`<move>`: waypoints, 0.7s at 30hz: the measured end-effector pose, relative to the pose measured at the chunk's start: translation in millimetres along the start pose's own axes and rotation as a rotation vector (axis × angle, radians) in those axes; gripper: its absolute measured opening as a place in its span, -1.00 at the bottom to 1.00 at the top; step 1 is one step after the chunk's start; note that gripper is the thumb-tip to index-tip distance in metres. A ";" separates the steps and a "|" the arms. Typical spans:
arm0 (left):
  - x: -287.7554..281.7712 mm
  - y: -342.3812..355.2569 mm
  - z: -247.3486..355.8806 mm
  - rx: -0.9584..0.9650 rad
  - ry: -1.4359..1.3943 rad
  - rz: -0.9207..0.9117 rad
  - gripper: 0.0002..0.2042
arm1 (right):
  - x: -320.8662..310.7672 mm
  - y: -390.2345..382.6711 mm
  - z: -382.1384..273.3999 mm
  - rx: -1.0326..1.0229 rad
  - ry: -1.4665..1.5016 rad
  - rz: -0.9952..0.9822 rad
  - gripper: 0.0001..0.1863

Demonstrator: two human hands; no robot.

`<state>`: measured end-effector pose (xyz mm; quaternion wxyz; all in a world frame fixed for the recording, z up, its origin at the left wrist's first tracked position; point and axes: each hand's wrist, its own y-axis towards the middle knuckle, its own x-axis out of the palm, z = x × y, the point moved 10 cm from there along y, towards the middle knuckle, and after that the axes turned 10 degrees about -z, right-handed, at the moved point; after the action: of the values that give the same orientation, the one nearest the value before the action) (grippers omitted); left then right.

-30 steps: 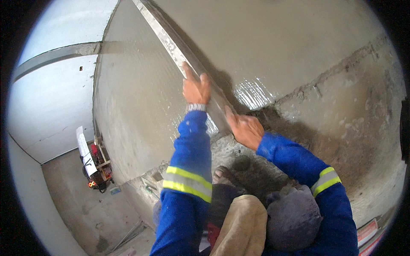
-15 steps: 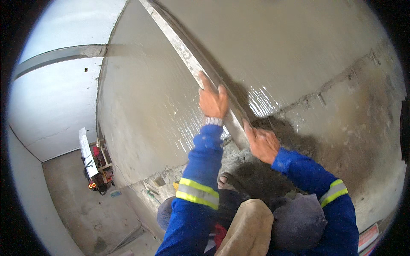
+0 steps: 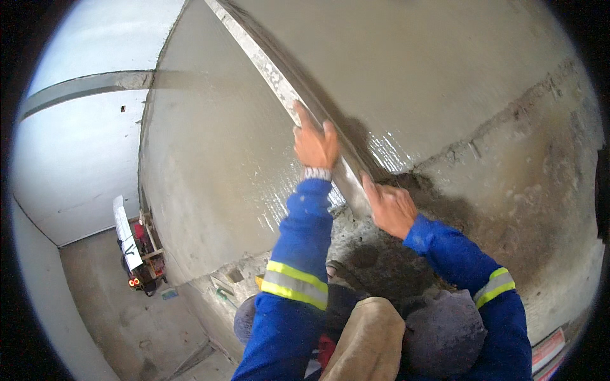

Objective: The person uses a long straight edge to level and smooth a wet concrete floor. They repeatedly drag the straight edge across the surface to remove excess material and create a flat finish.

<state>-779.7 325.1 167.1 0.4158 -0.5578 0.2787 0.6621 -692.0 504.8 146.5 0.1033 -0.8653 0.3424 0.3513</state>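
A long pale metal straightedge [image 3: 254,54], stained with mortar, lies diagonally across a wet, smoothed grey screed surface [image 3: 445,76]. My left hand [image 3: 316,146] grips it midway along, index finger stretched along its face. My right hand [image 3: 393,206] holds it near its lower end, fingers on its right edge. Both forearms are in blue sleeves with reflective bands. Just below the lower end is rough concrete with dark damp mortar [image 3: 368,254]; my knee in grey cloth [image 3: 445,330] is bent beneath my right arm.
A white wall [image 3: 76,159] borders the screed on the left. Below it on a lower floor [image 3: 108,305] stands a cluster of dark and red gear [image 3: 146,267] with a white strip. A rough seam [image 3: 473,146] runs across the right side. Red-and-white packaging [image 3: 546,346] lies at lower right.
Since a second ago, both my hands and the straightedge have shifted right and somewhat toward me; over the last half second they have barely moved. My grip looks the same.
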 end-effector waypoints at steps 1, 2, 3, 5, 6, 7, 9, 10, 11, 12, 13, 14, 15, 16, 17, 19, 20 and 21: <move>-6.5 7.0 0.5 0.020 0.002 0.035 -0.20 | 0.5 8.8 0.5 0.015 -0.010 -0.052 -0.50; -7.4 12.8 -2.7 0.004 0.012 0.029 -0.20 | 0.9 13.7 -0.4 0.001 -0.028 -0.025 -0.50; -8.7 18.7 -5.7 -0.012 0.022 0.024 -0.19 | 2.3 18.3 -1.2 -0.013 -0.046 0.002 -0.49; -5.7 20.9 -2.8 -0.016 0.019 0.003 -0.19 | 1.1 18.4 2.0 -0.015 -0.055 0.029 -0.49; -4.8 15.0 -2.0 -0.004 0.009 0.000 -0.19 | 2.0 13.5 2.3 -0.013 -0.047 0.033 -0.49; -1.9 11.7 2.8 0.013 -0.004 -0.012 -0.18 | 0.0 9.1 5.0 -0.001 -0.041 0.037 -0.50; 9.8 -6.7 9.0 -0.014 -0.008 -0.041 -0.19 | -4.3 -13.1 6.9 0.011 -0.013 0.050 -0.51; 10.3 -12.3 9.8 -0.029 -0.010 -0.047 -0.19 | -8.2 -19.0 4.7 0.008 -0.001 0.060 -0.52; 6.9 -7.5 10.4 -0.009 -0.019 -0.021 -0.19 | -7.0 -13.9 5.7 0.010 -0.019 0.042 -0.52; 2.8 2.0 11.6 0.012 -0.029 0.003 -0.19 | -5.5 -4.6 8.7 0.014 -0.037 0.024 -0.52; -1.7 7.0 11.1 0.025 -0.036 0.029 -0.18 | -4.7 2.4 8.4 0.013 -0.052 0.002 -0.51; -5.0 13.3 10.6 -0.001 -0.020 0.024 -0.18 | -10.0 10.0 7.6 0.026 -0.053 0.006 -0.51; -8.6 19.6 10.7 -0.027 -0.004 0.019 -0.18 | -10.0 13.5 7.4 0.007 -0.051 0.035 -0.50; -5.1 23.1 11.8 -0.047 0.008 0.002 -0.18 | -9.6 15.4 10.3 0.001 -0.051 0.061 -0.50; -2.7 19.8 13.6 -0.034 -0.004 -0.005 -0.17 | -10.2 14.5 12.0 -0.005 -0.051 0.089 -0.49; 2.5 8.7 15.4 -0.008 -0.026 -0.026 -0.17 | -9.5 -2.8 12.7 0.001 -0.028 0.070 -0.48; 7.4 2.6 16.5 -0.009 -0.033 -0.041 -0.17 | -9.8 -9.8 13.3 0.008 -0.014 0.058 -0.48; 13.8 -4.6 18.6 -0.009 -0.040 -0.058 -0.17 | -10.2 -13.0 15.1 0.016 -0.019 0.049 -0.47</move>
<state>-785.5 346.2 158.3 0.4376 -0.5540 0.2509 0.6622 -696.8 526.1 141.6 0.1047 -0.8524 0.3653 0.3591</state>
